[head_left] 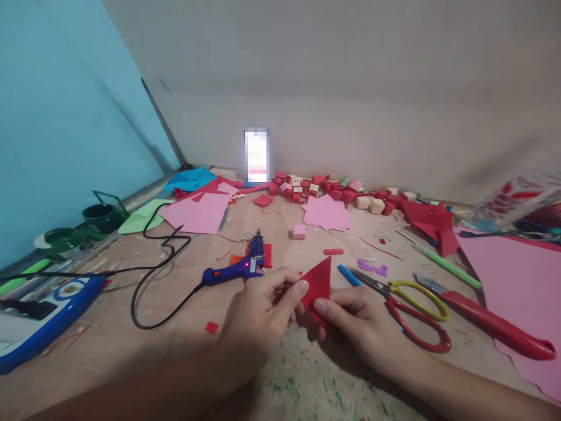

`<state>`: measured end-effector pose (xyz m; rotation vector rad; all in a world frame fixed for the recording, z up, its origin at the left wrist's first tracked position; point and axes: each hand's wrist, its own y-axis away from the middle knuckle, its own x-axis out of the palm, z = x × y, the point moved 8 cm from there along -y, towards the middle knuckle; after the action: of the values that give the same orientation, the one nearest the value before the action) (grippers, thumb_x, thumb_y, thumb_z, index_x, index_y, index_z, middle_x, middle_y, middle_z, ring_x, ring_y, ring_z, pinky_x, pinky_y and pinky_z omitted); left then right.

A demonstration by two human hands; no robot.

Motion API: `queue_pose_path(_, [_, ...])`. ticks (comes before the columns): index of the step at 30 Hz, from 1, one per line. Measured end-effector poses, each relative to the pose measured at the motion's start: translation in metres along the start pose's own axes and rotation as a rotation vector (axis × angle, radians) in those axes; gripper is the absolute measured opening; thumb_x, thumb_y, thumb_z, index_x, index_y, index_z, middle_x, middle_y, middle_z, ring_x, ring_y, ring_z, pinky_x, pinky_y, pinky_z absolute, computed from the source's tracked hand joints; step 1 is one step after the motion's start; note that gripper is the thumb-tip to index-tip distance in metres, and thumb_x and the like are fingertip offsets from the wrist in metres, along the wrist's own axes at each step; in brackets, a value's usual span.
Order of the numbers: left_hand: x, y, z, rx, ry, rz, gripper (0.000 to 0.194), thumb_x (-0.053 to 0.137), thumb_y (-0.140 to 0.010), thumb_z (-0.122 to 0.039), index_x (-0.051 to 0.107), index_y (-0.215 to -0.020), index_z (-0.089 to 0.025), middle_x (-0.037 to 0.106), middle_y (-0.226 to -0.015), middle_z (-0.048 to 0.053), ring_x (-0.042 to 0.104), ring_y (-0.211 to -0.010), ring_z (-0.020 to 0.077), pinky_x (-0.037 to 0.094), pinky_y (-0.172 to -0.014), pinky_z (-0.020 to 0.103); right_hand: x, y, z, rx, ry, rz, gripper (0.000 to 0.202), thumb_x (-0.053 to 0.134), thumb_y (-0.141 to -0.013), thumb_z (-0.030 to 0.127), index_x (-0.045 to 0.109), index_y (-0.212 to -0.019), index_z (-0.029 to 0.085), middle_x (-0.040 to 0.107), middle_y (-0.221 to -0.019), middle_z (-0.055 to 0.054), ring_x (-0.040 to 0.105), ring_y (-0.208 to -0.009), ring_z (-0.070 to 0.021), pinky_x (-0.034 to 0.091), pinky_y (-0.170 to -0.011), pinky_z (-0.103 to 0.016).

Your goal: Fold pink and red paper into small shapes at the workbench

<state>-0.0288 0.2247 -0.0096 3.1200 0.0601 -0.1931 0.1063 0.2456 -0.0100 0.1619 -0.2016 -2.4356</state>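
Red paper piece (322,283), pointy and folded-looking, is up above the near middle of the surface (175,362), between both hands. Going left to right: blue glue gun (230,273) with its little light on, lying just beyond the left hand (267,304), which pinches the paper's left edge between thumb and curled fingers. Right hand (363,321) has the lower right part pinched, also pretty closed. Then scissors (394,292) with yellow and red handles, and a red-handled cutter (491,318) at far right.
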Motion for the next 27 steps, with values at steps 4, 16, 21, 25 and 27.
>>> queue_pose_path(4, [-0.001,0.0,-0.002,-0.007,0.03,-0.016,0.03,0.059,-0.098,-0.042,0.066,-0.083,-0.018,0.062,-0.063,-0.001,0.055,-0.055,0.0105,0.045,-0.054,0.02,0.0,0.0,0.002,0.012,0.075,0.008,0.055,0.058,-0.094,0.062,0.065,-0.066,0.016,0.058,-0.063,-0.003,0.048,-0.06,-0.0146,0.037,-0.059,-0.028])
queue_pose_path(16, [-0.01,-0.002,0.003,-0.053,0.139,-0.101,0.03,0.062,-0.096,-0.043,0.064,-0.083,-0.017,0.067,-0.063,0.0,0.057,-0.052,0.0103,0.046,-0.051,0.02,-0.001,0.0,0.007,-0.007,0.136,-0.003,0.051,0.058,-0.095,0.057,0.064,-0.064,0.017,0.061,-0.063,-0.004,0.052,-0.06,-0.0151,0.04,-0.061,-0.028])
queue_pose_path(21, [-0.01,-0.005,0.003,-0.059,0.204,-0.126,0.031,0.067,-0.092,-0.044,0.064,-0.08,-0.016,0.066,-0.059,0.0,0.057,-0.048,0.01,0.045,-0.047,0.019,0.001,0.001,0.01,-0.028,0.086,0.015,0.052,0.057,-0.096,0.056,0.063,-0.063,0.016,0.063,-0.065,-0.006,0.054,-0.063,-0.016,0.042,-0.063,-0.028])
queue_pose_path(25, [-0.01,-0.007,0.003,-0.057,0.205,-0.116,0.031,0.068,-0.091,-0.045,0.064,-0.08,-0.016,0.066,-0.059,0.0,0.056,-0.048,0.0093,0.044,-0.046,0.018,0.0,0.001,0.01,-0.008,0.095,-0.004,0.05,0.059,-0.094,0.056,0.065,-0.065,0.016,0.062,-0.063,-0.004,0.052,-0.06,-0.0146,0.039,-0.059,-0.027])
queue_pose_path(27, [-0.01,-0.008,0.004,-0.067,0.2,-0.107,0.031,0.068,-0.091,-0.045,0.064,-0.081,-0.016,0.066,-0.058,0.0,0.056,-0.047,0.0089,0.044,-0.045,0.017,-0.001,0.001,0.008,-0.014,0.088,-0.006,0.049,0.059,-0.094,0.056,0.067,-0.067,0.016,0.06,-0.063,-0.003,0.05,-0.059,-0.0139,0.038,-0.057,-0.026])
